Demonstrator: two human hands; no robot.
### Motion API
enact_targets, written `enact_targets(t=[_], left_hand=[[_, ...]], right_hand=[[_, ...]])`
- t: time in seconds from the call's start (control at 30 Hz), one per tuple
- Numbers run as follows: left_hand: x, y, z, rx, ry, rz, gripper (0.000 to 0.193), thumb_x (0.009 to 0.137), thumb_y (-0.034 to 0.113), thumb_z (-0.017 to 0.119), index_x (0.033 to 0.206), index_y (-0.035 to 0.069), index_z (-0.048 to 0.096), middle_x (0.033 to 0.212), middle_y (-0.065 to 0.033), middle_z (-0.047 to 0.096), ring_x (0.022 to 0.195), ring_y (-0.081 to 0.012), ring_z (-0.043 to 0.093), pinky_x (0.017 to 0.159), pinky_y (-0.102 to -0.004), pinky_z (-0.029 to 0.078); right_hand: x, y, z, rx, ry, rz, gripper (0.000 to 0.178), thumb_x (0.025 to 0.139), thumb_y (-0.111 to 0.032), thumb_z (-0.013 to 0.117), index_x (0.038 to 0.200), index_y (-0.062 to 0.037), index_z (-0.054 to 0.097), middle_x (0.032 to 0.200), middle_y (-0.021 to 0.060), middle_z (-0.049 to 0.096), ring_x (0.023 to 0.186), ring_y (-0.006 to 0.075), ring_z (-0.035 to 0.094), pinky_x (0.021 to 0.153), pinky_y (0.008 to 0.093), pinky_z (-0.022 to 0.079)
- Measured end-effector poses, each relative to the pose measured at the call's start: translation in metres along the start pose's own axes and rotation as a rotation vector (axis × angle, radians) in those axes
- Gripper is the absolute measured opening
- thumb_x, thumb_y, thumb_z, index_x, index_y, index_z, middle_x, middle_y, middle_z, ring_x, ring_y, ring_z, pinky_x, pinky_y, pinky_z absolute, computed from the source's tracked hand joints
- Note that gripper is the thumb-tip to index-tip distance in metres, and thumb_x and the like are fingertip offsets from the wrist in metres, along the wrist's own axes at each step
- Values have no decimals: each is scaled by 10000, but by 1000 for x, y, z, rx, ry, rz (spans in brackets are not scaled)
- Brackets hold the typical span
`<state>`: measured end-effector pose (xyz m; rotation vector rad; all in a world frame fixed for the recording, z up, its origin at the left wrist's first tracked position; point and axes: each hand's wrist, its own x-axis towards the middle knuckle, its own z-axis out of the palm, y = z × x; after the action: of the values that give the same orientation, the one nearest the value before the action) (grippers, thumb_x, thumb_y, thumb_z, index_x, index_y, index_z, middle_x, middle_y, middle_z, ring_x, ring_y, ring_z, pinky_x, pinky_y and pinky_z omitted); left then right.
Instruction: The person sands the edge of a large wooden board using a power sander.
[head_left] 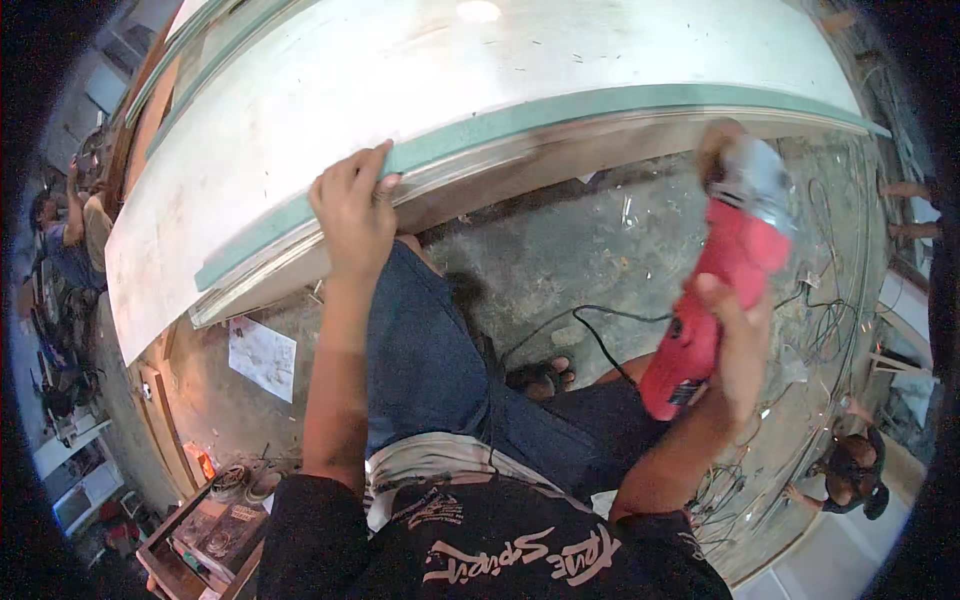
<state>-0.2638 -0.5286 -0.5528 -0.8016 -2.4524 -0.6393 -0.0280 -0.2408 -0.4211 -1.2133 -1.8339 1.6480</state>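
Observation:
A large white panel (420, 90) with a green edge strip lies across the upper half of the view. My left hand (352, 208) rests on that green edge, fingers curled over it. My right hand (738, 345) grips the body of a red angle grinder (722, 285). The grinder's grey head (748, 170) points up at the panel's lower edge on the right. Its black cord (585, 320) trails over the concrete floor toward my legs. My knee in dark blue trousers is raised under the panel.
A paper sheet (262, 356) lies on the floor at left. A wooden box (200, 535) with tools sits at lower left. Loose cables (830, 300) cover the floor at right. One person crouches at lower right (855, 470), another works at far left (70, 240).

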Motion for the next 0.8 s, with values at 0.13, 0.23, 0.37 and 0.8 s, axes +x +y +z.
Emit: enact_targets(t=[0.13, 0.23, 0.37, 0.8], left_hand=[[-5, -9, 11, -100, 67, -19, 385, 921, 314, 696, 1243, 104, 688, 1188, -69, 673, 1104, -266, 602, 1031, -463, 351], [-11, -16, 12, 173, 156, -3, 340, 977, 332, 626, 1239, 127, 697, 1219, -43, 694, 1172, -220, 605, 1073, -431, 322], [-27, -28, 40, 279, 269, -16, 346, 1030, 342, 513, 1263, 165, 697, 1218, 1, 701, 1171, -186, 602, 1082, -392, 298], [-36, -36, 55, 334, 420, 7, 361, 1051, 343, 427, 1253, 216, 697, 1247, 71, 686, 1202, -117, 568, 1075, -347, 300]], right_hand=[[-11, -4, 36, -84, -368, -36, 423, 803, -181, 820, 1116, -27, 580, 837, 44, 650, 670, 142, 632, 587, 300, 515], [-21, -11, 65, -183, -477, 23, 479, 790, -190, 821, 1161, -9, 577, 902, 51, 651, 741, 140, 626, 662, 304, 518], [-14, -14, 94, -207, -578, 70, 517, 788, -222, 813, 1186, 3, 572, 953, 50, 646, 800, 135, 614, 718, 299, 516], [-8, -29, 128, -347, -555, 100, 337, 838, -168, 796, 1064, -37, 584, 814, 10, 623, 680, 104, 588, 604, 291, 500]])
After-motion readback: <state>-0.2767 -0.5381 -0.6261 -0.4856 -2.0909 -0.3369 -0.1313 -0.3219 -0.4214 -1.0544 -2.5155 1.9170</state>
